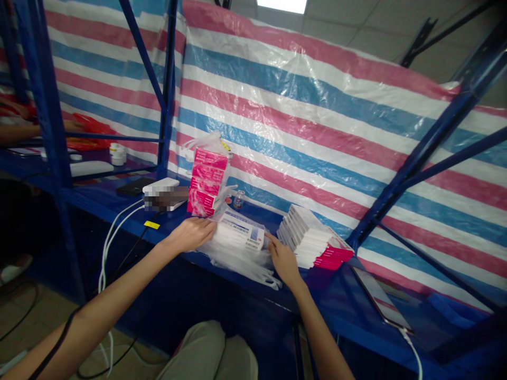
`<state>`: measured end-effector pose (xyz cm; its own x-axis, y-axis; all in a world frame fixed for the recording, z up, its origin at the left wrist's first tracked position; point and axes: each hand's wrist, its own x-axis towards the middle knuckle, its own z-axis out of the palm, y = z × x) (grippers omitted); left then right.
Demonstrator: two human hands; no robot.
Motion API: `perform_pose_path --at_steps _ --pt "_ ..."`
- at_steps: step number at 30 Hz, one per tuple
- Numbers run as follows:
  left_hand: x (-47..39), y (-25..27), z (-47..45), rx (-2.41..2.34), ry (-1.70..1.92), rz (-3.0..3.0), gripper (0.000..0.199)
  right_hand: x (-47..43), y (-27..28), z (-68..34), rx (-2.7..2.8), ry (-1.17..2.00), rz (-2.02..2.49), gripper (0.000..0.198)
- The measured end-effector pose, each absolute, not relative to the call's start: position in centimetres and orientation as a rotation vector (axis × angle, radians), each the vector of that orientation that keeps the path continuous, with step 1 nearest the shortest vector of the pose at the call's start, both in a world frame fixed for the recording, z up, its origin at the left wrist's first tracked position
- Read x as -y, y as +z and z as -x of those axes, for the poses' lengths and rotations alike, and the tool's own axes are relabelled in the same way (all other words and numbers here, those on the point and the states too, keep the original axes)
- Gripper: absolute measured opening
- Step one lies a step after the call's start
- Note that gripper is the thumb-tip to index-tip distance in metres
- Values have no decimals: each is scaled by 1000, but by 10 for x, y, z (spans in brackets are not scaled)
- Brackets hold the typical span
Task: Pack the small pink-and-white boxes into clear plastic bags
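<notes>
White medicine boxes (242, 230) with blue print and barcodes lie on the blue shelf, a clear plastic bag (241, 264) under and around them. At the left edge of this bundle, my left hand (193, 233) has its fingers closed on the bag. My right hand (283, 258) is at the opposite end, index finger stretched out against the end of the boxes; its other fingers are partly hidden. Behind my left hand stands a tall stack of pink boxes (206, 177) in a clear bag. Leaning white boxes (303, 235) are right of my right hand.
Pink boxes (336, 252) lean beside the white row. A tablet (382, 298) with a cable lies right. A small jar (238, 199) stands at the back. A white device (160, 186) with cables sits left. Blue posts (168, 95) frame the shelf. Another person's arm (18, 132) shows far left.
</notes>
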<state>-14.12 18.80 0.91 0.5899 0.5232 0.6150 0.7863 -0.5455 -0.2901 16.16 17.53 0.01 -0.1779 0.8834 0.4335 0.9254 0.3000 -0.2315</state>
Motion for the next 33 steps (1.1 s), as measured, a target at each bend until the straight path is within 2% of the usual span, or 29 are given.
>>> perform_pose_path --at_steps 7,10,16,19,21,24,27,33 --pt "-204 15 136 1456 -745 2374 36 -212 -4 -156 1955 245 1681 41" --pt "-218 12 130 1741 -928 2334 38 -220 -9 -152 1957 414 1680 41" --pt "-239 9 119 1799 -1145 2384 31 -216 -26 -146 2007 282 1573 43" --pt "-243 11 116 1765 -1212 2448 31 -212 -29 -148 1995 312 1565 42" --pt "-243 9 116 1726 -1099 2515 28 -210 -28 -152 2005 359 1538 43" --pt "-240 1 122 1692 -819 2586 25 -203 -25 -160 2058 500 1457 56" --pt "-233 -5 133 1671 -635 2647 35 -193 -24 -169 2121 639 1330 69" --pt "-207 14 151 1571 -498 2832 47 -177 -15 -180 2203 641 1352 78"
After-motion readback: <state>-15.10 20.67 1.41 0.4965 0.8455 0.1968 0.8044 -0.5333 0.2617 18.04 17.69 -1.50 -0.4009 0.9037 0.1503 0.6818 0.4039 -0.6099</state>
